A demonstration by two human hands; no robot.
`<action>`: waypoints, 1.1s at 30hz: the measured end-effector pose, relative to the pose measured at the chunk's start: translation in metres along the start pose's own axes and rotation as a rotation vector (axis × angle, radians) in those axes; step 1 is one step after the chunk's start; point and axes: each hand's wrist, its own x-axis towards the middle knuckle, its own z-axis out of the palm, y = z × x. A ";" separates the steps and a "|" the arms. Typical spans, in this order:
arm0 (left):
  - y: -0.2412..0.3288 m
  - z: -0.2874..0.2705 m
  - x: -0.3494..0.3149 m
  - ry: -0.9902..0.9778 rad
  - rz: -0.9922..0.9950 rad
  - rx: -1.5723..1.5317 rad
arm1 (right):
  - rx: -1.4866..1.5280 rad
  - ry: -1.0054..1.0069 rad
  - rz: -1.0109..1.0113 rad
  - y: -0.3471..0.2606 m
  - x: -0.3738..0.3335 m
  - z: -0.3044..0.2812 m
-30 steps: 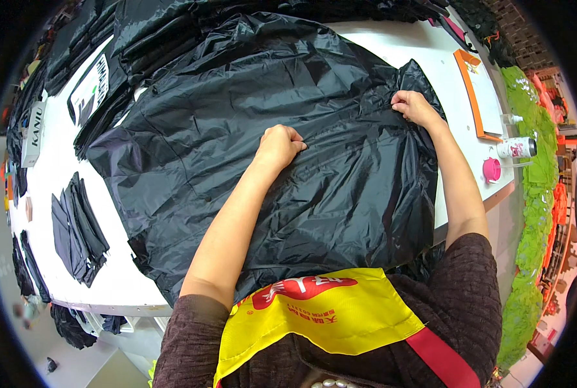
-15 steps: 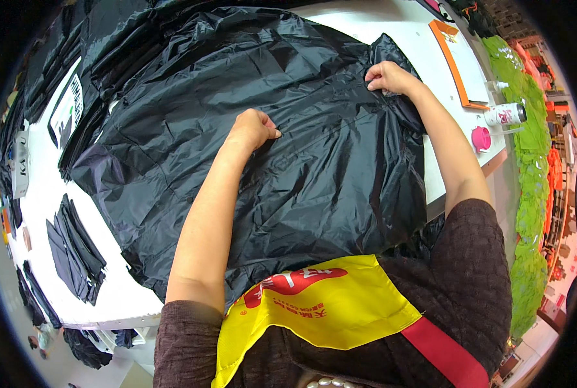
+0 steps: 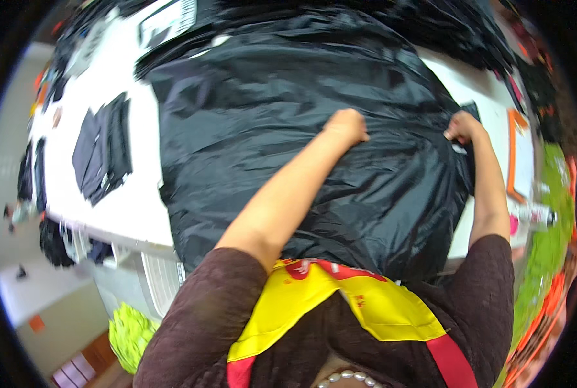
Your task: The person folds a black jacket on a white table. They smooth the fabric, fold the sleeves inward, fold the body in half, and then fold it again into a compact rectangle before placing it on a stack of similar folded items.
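Observation:
A large piece of thin, shiny black fabric lies spread and creased over the white table. My left hand is closed on the fabric near its middle, fingers curled down and partly hidden. At the gathered right edge, my right hand pinches the fabric between thumb and fingers. A small white patch, perhaps a label, shows just below that hand. Between the two hands the fabric runs in folds.
Folded dark pieces lie on the left. Black cloth stacks line the far side. An orange-edged tray and a white bottle stand at right, beside green fabric. Yellow-green cloth is at lower left.
The view has swung, so the table and fabric appear turned. Both hands keep their closed grip on the fabric, and the stretch between them looks a little flatter.

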 end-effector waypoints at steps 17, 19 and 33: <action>-0.277 -0.139 -0.314 0.388 -0.478 0.065 | 0.056 0.191 -0.981 -0.362 -0.130 0.233; -0.284 -0.142 -0.323 0.425 -0.491 -0.153 | -0.030 0.166 -0.924 -0.377 -0.127 0.243; -0.320 -0.133 -0.325 0.545 -0.560 -0.467 | 0.054 0.054 -0.590 -0.390 -0.139 0.223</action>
